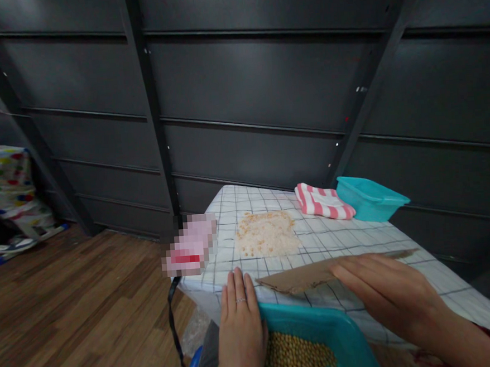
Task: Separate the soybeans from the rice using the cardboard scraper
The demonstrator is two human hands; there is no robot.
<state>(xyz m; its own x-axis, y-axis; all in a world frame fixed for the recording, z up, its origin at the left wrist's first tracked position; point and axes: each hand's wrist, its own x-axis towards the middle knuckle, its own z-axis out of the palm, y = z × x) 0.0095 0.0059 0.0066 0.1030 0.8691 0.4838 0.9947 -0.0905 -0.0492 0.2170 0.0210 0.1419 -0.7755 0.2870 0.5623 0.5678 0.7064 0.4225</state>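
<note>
My left hand (241, 324) lies at the table's front edge with its fingers stretched out. It is beside the left rim of a teal basin (310, 312) of soybeans (297, 356), and its thumb is mostly hidden. A long brown piece of cardboard (297, 277) is gripped in my right hand (387, 294), its lower edge against the tablecloth near the basin. Beyond the cardboard, a flat spread of white grains, apparently rice (269, 237), is mixed with scattered yellowish beans (248, 223).
On the checked tablecloth (329, 245) lie a folded red-and-white striped towel (324, 201) and a second teal basin (372, 197) at the far right. A blurred-out pink item (194, 240) with a black strap (173, 317) sits at the left corner. Dark panels (246, 77) rise behind.
</note>
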